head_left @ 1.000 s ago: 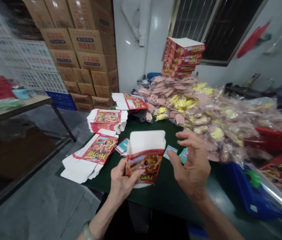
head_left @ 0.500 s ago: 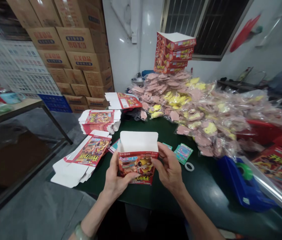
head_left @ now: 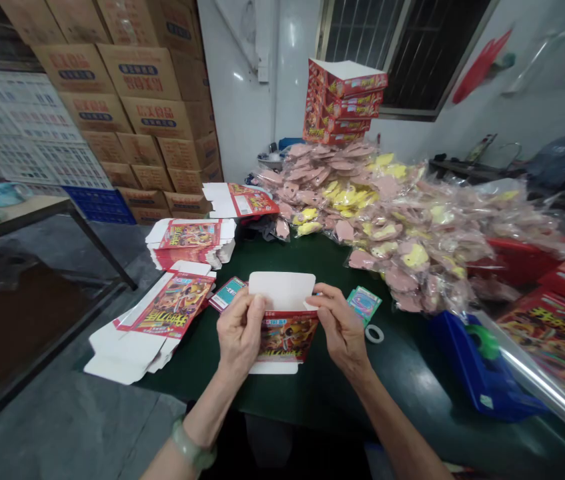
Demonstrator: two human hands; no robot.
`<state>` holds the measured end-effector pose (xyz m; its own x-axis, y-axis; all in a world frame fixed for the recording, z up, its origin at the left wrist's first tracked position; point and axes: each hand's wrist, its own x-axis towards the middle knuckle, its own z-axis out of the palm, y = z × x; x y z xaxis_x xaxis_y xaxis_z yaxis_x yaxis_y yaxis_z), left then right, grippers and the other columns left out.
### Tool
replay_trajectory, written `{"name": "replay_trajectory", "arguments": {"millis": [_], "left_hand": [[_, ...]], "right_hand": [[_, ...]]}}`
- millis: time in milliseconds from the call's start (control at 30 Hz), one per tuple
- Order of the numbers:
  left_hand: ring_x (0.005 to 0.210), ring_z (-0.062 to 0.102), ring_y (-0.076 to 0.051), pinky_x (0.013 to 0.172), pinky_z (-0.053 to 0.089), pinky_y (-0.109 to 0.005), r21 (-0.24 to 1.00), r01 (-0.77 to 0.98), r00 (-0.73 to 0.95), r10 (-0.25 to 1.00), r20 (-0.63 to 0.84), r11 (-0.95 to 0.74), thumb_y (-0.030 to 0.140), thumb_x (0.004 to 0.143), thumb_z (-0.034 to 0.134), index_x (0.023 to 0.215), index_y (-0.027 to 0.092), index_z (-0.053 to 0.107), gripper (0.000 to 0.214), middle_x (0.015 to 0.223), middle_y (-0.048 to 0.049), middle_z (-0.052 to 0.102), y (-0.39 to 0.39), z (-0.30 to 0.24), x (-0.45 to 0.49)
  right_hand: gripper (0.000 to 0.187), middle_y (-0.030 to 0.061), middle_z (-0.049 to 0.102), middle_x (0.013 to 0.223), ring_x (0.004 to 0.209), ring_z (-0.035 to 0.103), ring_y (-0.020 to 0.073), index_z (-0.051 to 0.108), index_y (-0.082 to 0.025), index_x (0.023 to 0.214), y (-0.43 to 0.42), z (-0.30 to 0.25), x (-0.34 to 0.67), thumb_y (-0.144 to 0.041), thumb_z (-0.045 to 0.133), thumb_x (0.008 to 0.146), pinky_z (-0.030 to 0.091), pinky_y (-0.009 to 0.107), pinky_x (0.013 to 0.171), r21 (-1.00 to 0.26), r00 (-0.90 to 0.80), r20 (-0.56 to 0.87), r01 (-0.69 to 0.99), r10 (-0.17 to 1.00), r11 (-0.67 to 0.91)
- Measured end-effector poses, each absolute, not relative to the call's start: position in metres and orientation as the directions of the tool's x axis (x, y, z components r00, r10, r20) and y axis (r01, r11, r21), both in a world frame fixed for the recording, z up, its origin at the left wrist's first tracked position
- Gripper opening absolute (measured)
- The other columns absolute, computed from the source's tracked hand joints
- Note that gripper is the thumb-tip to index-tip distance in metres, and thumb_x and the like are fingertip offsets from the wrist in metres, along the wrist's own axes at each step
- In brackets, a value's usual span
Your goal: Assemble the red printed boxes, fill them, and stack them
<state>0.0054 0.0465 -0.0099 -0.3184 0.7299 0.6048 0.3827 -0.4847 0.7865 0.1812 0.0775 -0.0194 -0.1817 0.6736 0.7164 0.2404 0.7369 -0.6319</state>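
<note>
I hold a small red printed carton (head_left: 285, 333) upright over the green table (head_left: 412, 380), close to its near edge. My left hand (head_left: 239, 333) grips the carton's left side, thumb on the white top flap. My right hand (head_left: 342, 327) pinches the flap's right corner. The white flap stands up above the red front panel. Teal cards (head_left: 365, 303) lie just right of my right hand, and another card (head_left: 227, 293) lies left of the carton.
Flat unfolded cartons (head_left: 162, 313) are stacked at the left, with a second stack (head_left: 192, 240) behind. A big heap of pink and yellow bagged snacks (head_left: 387, 213) fills the back right. Finished boxes (head_left: 345, 100) are piled behind. A blue tape dispenser (head_left: 482, 367) and a tape ring (head_left: 375, 333) sit right.
My right hand came in from open beside the carton and took hold of its top flap. My left hand shifted up onto the flap. The carton's open mouth is now covered by both hands.
</note>
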Motion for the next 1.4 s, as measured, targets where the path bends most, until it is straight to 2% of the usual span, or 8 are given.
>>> {"name": "replay_trajectory", "arguments": {"millis": [100, 167, 267, 433, 633, 700, 900, 1400], "left_hand": [[0.066, 0.058, -0.011, 0.061, 0.045, -0.020, 0.831, 0.319, -0.383, 0.740, 0.554, -0.457, 0.028, 0.088, 0.050, 0.090, 0.019, 0.060, 0.014, 0.079, -0.0005, 0.064, 0.046, -0.013, 0.008], [0.067, 0.060, -0.010, 0.062, 0.046, -0.020, 0.855, 0.199, -0.416, 0.749, 0.516, -0.479, 0.027, 0.089, 0.049, 0.105, 0.023, 0.050, 0.016, 0.089, -0.0011, 0.067, 0.044, -0.015, 0.009], [0.092, 0.064, -0.017, 0.080, 0.050, -0.031, 0.860, -0.018, -0.370, 0.803, 0.468, -0.510, 0.025, 0.087, 0.052, 0.113, 0.024, 0.045, 0.027, 0.114, -0.0086, 0.065, 0.040, -0.014, 0.008], [0.103, 0.062, -0.023, 0.086, 0.051, -0.039, 0.831, 0.020, -0.194, 0.814, 0.548, -0.555, 0.019, 0.086, 0.049, 0.082, 0.021, 0.068, 0.019, 0.110, -0.0070, 0.068, 0.037, -0.014, 0.000], [0.113, 0.057, -0.031, 0.095, 0.045, -0.048, 0.802, -0.071, -0.081, 0.805, 0.588, -0.593, 0.035, 0.087, 0.046, 0.100, 0.019, 0.071, 0.032, 0.124, -0.0124, 0.061, 0.035, -0.013, -0.010], [0.110, 0.058, -0.030, 0.093, 0.046, -0.046, 0.798, -0.029, -0.041, 0.798, 0.601, -0.602, 0.038, 0.088, 0.045, 0.099, 0.017, 0.070, 0.035, 0.120, -0.0137, 0.062, 0.033, -0.006, -0.011], [0.094, 0.063, -0.019, 0.082, 0.050, -0.031, 0.769, 0.292, 0.109, 0.819, 0.563, -0.568, 0.019, 0.083, 0.059, 0.100, 0.018, 0.063, 0.017, 0.098, -0.0073, 0.066, 0.028, 0.015, -0.012], [0.074, 0.067, -0.013, 0.063, 0.052, -0.023, 0.618, 0.331, 0.237, 0.697, 0.677, -0.713, 0.008, 0.080, 0.061, 0.087, 0.016, 0.070, 0.015, 0.083, -0.0051, 0.071, 0.029, 0.035, -0.019]], "right_hand": [[0.016, 0.0061, 0.060, 0.100, 0.093, 0.060, 0.0170, 0.062, -0.023, 0.097, 0.075, -0.015, 0.183, -0.020, 0.047, 0.091, 0.049, 0.032, 0.079, -0.721, -0.221, 0.649, 0.128, 0.728, 0.681], [0.024, 0.0036, 0.058, 0.096, 0.084, 0.060, 0.0145, 0.053, -0.027, 0.113, 0.073, -0.012, 0.186, -0.022, 0.049, 0.090, 0.050, 0.028, 0.072, -0.798, -0.246, 0.583, 0.003, 0.774, 0.602], [0.046, 0.0025, 0.055, 0.098, 0.078, 0.058, 0.0122, 0.035, -0.031, 0.132, 0.074, -0.008, 0.190, -0.022, 0.048, 0.090, 0.050, 0.025, 0.067, -0.854, -0.372, 0.496, -0.049, 0.784, 0.517], [0.018, 0.0042, 0.055, 0.098, 0.091, 0.056, 0.0161, 0.058, -0.026, 0.102, 0.077, -0.006, 0.191, -0.018, 0.049, 0.090, 0.048, 0.029, 0.074, -0.739, -0.350, 0.612, 0.065, 0.709, 0.670], [0.027, 0.0072, 0.054, 0.107, 0.098, 0.056, 0.0176, 0.060, -0.027, 0.109, 0.061, -0.003, 0.191, -0.013, 0.048, 0.089, 0.050, 0.030, 0.076, -0.734, -0.331, 0.623, 0.067, 0.709, 0.676], [0.027, 0.0079, 0.054, 0.110, 0.100, 0.056, 0.0184, 0.060, -0.026, 0.111, 0.058, -0.002, 0.193, -0.016, 0.050, 0.088, 0.051, 0.031, 0.076, -0.754, -0.367, 0.595, 0.051, 0.715, 0.654], [0.016, 0.0048, 0.056, 0.103, 0.096, 0.057, 0.0166, 0.062, -0.025, 0.099, 0.057, 0.002, 0.197, -0.021, 0.062, 0.083, 0.052, 0.025, 0.070, -0.800, -0.306, 0.545, 0.090, 0.780, 0.594], [0.013, 0.0017, 0.058, 0.092, 0.086, 0.057, 0.0130, 0.062, -0.024, 0.096, 0.049, 0.014, 0.199, -0.018, 0.059, 0.085, 0.046, 0.023, 0.065, -0.758, -0.357, 0.556, 0.152, 0.751, 0.634]]}}
